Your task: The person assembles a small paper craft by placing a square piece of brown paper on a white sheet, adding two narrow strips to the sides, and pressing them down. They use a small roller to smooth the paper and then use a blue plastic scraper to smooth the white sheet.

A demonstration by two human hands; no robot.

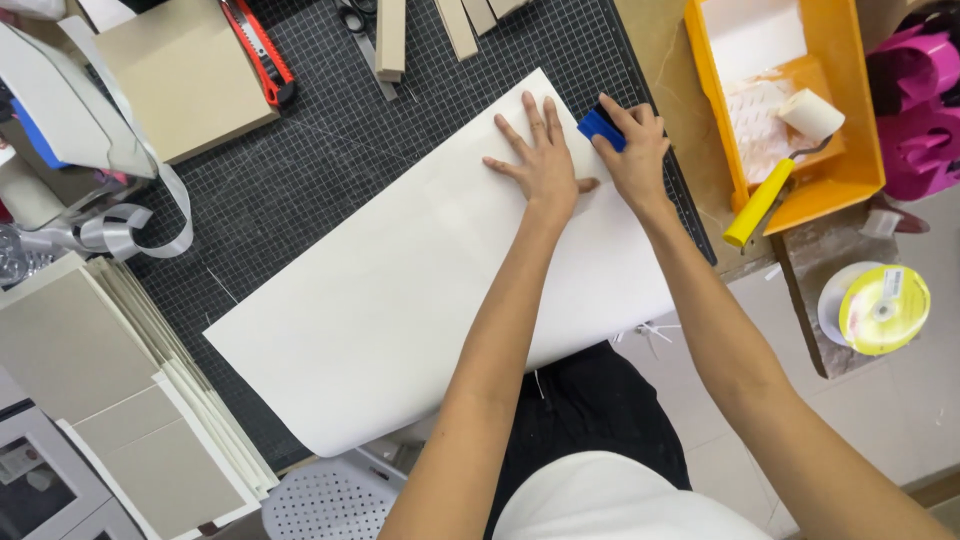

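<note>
Large white paper sheet (400,290) laid diagonally across black gridded cutting mat (300,170) on the worktop, near corner overhanging the worktop edge. Left hand (545,160) pressed flat on the far right part of the sheet, fingers (530,120) spread and released, grasping nothing. Right hand (635,150) just right of the left hand, thumbs close together, fingers clenched over a small blue scraper (598,127) held against the far right corner of the sheet. Yellow plastic tray (860,150) to the right of the mat, holding a paint roller with yellow handle (770,190) and white sleeve, handle end projecting over the tray's near rim. Pink plastic items (920,100) at the far right edge. Roll of tape with yellow core (880,308) near right, well apart from the hands. Red utility knife (258,48) lying on the mat at the far side, beside a tan board (180,80). Scissors (360,25) and several tan board strips (425,30) at the far edge of the mat. Silver ribbon (120,225) looped at the left edge of the mat. Stack of grey and white boards (130,400) at near left, fanned along its right edge. White perforated stool seat (330,500) below the near corner of the sheet.
</note>
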